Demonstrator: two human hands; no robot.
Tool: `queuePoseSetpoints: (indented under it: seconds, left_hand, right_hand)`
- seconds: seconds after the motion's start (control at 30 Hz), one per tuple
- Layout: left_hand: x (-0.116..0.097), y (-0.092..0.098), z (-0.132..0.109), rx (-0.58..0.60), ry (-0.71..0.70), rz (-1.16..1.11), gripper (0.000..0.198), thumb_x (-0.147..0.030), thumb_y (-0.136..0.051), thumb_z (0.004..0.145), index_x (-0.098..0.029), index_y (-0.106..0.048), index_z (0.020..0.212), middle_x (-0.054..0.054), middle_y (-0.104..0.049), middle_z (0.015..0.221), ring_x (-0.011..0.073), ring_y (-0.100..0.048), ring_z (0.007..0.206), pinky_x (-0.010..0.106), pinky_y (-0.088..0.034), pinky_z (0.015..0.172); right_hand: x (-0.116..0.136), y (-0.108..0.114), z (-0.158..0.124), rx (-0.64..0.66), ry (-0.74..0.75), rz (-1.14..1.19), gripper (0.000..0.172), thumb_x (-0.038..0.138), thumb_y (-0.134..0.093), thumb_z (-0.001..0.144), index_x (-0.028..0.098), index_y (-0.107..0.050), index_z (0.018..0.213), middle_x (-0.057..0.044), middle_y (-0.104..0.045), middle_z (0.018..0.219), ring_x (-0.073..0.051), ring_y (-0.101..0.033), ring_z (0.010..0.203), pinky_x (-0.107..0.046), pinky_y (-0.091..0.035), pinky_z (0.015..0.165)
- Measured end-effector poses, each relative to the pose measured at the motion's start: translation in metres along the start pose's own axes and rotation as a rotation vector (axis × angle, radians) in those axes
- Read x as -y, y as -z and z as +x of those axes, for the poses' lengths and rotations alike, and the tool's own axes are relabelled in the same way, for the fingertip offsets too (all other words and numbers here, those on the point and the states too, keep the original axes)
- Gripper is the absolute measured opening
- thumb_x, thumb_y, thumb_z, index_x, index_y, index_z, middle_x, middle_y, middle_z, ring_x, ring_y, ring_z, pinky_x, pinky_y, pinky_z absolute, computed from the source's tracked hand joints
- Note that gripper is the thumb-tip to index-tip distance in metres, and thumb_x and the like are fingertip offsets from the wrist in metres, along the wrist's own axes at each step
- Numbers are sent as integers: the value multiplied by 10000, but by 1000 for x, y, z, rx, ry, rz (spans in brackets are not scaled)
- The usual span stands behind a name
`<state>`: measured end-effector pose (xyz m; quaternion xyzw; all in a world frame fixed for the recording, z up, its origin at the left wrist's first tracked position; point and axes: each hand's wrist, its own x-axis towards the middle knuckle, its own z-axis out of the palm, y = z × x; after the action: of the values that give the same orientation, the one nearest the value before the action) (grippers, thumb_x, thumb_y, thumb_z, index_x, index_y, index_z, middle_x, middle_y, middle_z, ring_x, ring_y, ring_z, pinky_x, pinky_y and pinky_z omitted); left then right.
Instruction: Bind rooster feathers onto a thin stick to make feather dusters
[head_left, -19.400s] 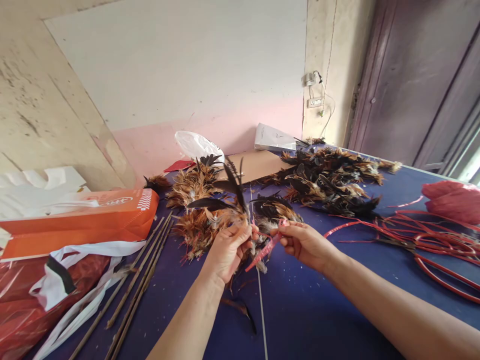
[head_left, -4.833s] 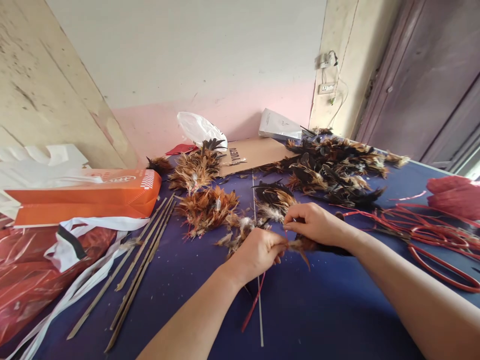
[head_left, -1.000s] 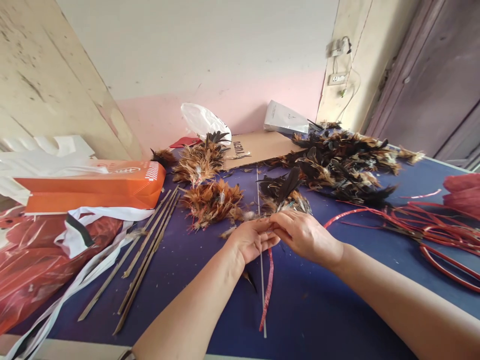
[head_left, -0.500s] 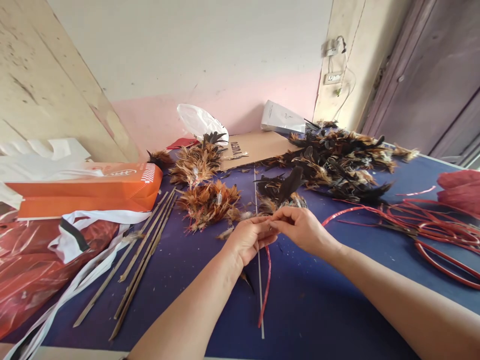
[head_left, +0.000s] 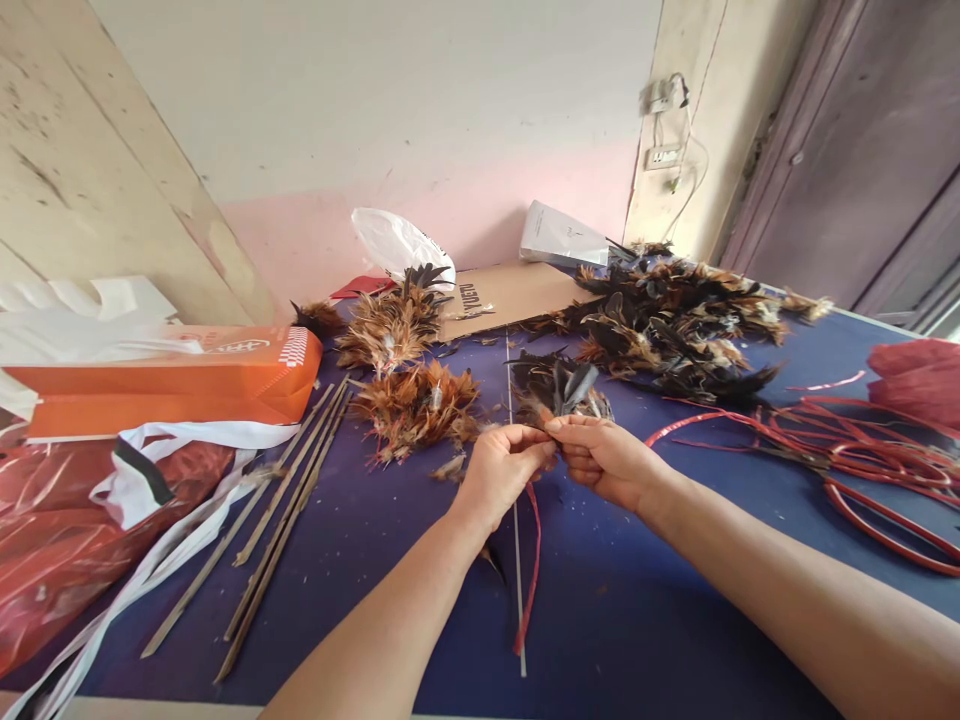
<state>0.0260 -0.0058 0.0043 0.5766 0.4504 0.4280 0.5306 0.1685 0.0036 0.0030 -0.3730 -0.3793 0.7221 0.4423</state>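
My left hand (head_left: 501,470) and my right hand (head_left: 607,458) meet over the middle of the blue table, fingers closed in a pinch. Between their fingertips they hold the base of a black feather (head_left: 576,384), whose blade points up and away from me. Just behind it lies a small heap of dark feathers (head_left: 536,372), partly covered by the hands. A red plastic strip (head_left: 534,570) runs toward me from under my left hand. Left of the hands sits a bundle of reddish-brown feathers (head_left: 420,405).
Thin sticks (head_left: 289,520) lie at left beside an orange bag (head_left: 172,385) and a red plastic bag (head_left: 172,500). A large feather pile (head_left: 675,320) covers the back right. Red-handled scissors (head_left: 885,520) rest among red strips at right. Flat cardboard (head_left: 517,295) lies behind.
The black feather has tilted and turned, and its surface now looks greyer. My right fingers have curled in more, and my left fingers have shifted along the feather's base.
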Motion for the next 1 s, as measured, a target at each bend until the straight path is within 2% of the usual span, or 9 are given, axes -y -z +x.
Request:
queuePoseSetpoints:
  seconds: [0.2,0.33,0.43,0.67,0.73,0.83,0.9,1.0]
  left_hand:
    - [8,4,5,-81,-171,193,221,-356,-661,614,-149,-682,688,10,-632,628,107,-524,555,218,-399,543]
    - [10,4,7,-67,-173,180,213,-343,-663,614,-148,-685,698,18,-642,634,111,-527,549,225,-407,555]
    - [9,4,7,-72,-209,138,191,-323,-672,610,-141,-676,668,28,-646,676,119,-540,608,224,-416,590]
    - [7,6,7,35,-64,-99,212,-333,-664,627,-129,-624,669,-24,-521,514,53,-411,420,182,-329,400]
    - [8,8,8,42,-53,-115,220,-340,-663,629,-130,-617,675,-9,-553,556,58,-439,437,181,-345,400]
    - [10,9,9,14,-31,-131,224,-341,-666,626,-132,-618,690,6,-585,590,63,-474,456,181,-373,419]
    - [10,10,10,-12,-18,-151,218,-336,-671,619,-135,-619,685,0,-585,575,64,-482,453,183,-387,431]
    - [7,11,10,-36,-21,-169,207,-322,-675,614,-131,-619,670,5,-598,575,64,-492,451,186,-400,445]
  right_hand:
    - [-3,1,2,54,-140,139,227,189,-579,730,165,-398,596,119,-200,391,-10,-110,335,-138,-105,320]
    - [-4,5,5,33,-192,216,139,200,-512,788,153,-461,667,115,-221,398,-9,-120,323,-128,-130,311]
    - [-4,7,5,35,-216,260,179,202,-481,810,145,-453,643,104,-258,409,-3,-149,319,-121,-149,310]
    - [0,5,1,37,-220,308,114,166,-503,787,133,-504,678,102,-282,395,-4,-178,310,-122,-165,301]
    - [1,3,-1,55,-194,326,66,163,-529,767,128,-529,712,92,-328,415,-2,-220,319,-120,-203,310]
    - [2,1,-2,20,-86,312,58,165,-574,733,125,-563,773,58,-441,497,-11,-364,384,-123,-325,380]
    - [1,-1,-3,-8,30,246,77,173,-598,713,132,-571,774,33,-500,564,-29,-445,454,-144,-390,452]
    - [0,-3,-6,26,206,48,91,217,-609,710,141,-567,738,14,-540,626,-54,-498,519,-180,-416,515]
